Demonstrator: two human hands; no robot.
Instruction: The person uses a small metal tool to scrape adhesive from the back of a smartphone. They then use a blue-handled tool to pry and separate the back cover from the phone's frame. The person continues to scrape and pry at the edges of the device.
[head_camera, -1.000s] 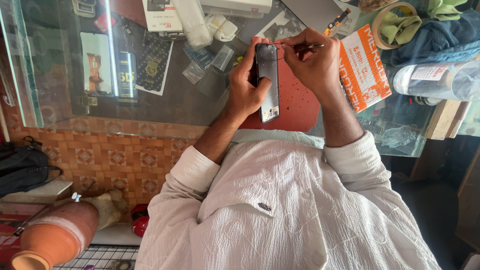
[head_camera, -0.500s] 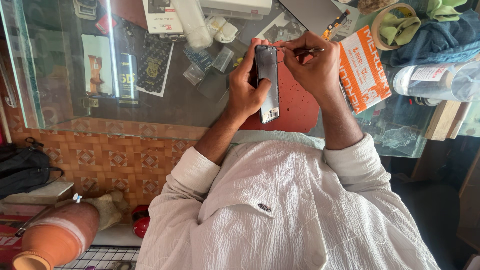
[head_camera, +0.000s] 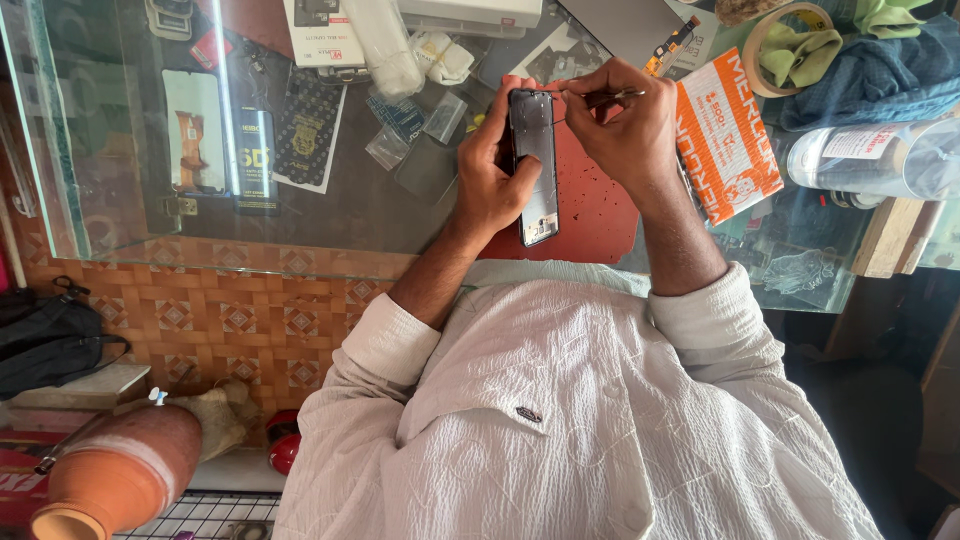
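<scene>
Glass counter (head_camera: 330, 215) w/ red mat (head_camera: 590, 205), orange box (head_camera: 728, 135), tape roll (head_camera: 795, 40), blue cloth (head_camera: 880, 80) on top.

**Phone repair shop counter**

Glass display counter (head_camera: 300, 215) with phone covers (head_camera: 305, 125) and a screen part (head_camera: 195, 130) under it, small plastic packets (head_camera: 420, 125), red work mat (head_camera: 590, 205), opened phone (head_camera: 533, 165) in hand. Tiled counter front (head_camera: 230, 315) below.
</scene>
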